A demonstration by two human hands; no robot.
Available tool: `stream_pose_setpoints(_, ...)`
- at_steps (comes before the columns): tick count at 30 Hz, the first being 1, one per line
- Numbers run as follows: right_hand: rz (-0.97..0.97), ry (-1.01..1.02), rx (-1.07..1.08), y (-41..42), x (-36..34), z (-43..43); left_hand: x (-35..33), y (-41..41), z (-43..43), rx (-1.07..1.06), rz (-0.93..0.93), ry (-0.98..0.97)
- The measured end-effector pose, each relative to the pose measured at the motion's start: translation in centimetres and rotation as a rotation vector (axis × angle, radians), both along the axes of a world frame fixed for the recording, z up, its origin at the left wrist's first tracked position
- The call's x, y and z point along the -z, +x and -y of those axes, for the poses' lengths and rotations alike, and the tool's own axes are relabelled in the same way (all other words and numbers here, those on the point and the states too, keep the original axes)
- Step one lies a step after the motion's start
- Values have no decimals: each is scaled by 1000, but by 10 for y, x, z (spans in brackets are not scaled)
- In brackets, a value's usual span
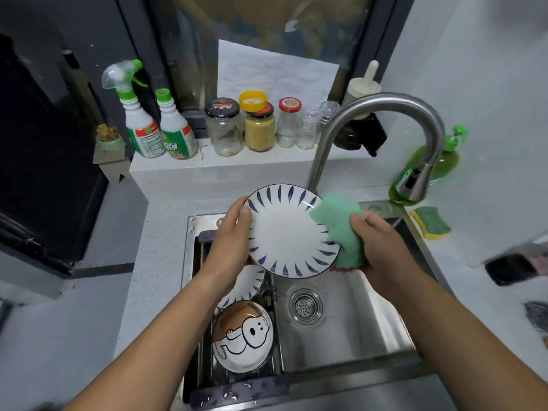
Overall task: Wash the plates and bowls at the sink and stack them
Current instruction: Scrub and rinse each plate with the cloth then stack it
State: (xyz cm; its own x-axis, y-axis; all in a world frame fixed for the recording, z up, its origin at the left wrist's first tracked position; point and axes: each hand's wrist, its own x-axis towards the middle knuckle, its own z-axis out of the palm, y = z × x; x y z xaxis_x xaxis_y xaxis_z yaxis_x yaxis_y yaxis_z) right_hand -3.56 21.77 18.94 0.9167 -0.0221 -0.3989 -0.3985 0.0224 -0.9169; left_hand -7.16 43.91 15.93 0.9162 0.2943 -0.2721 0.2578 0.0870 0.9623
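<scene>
Above the steel sink, my left hand grips the left rim of a white plate with blue leaf marks, tilted toward me. My right hand presses a folded green cloth against the plate's right rim. Below, on a drain rack in the sink's left part, a second blue-patterned plate lies partly hidden under my left arm. In front of it sits a bowl with a cartoon dog drawing.
A curved steel faucet arches over the sink, its head at the right. A green soap bottle and a yellow-green sponge lie right of it. Spray bottles and several jars line the back ledge. A dark phone lies at right.
</scene>
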Motion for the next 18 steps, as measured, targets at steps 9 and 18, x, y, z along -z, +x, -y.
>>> stream_pose_setpoints(9, 255, -35, 20, -2, -35, 68, -39, -11, 63, -71, 175, 71)
stream_pose_setpoints(18, 540, -240, -85, 10, -66, 135, -91, -12, 130, -86, 367, 378)
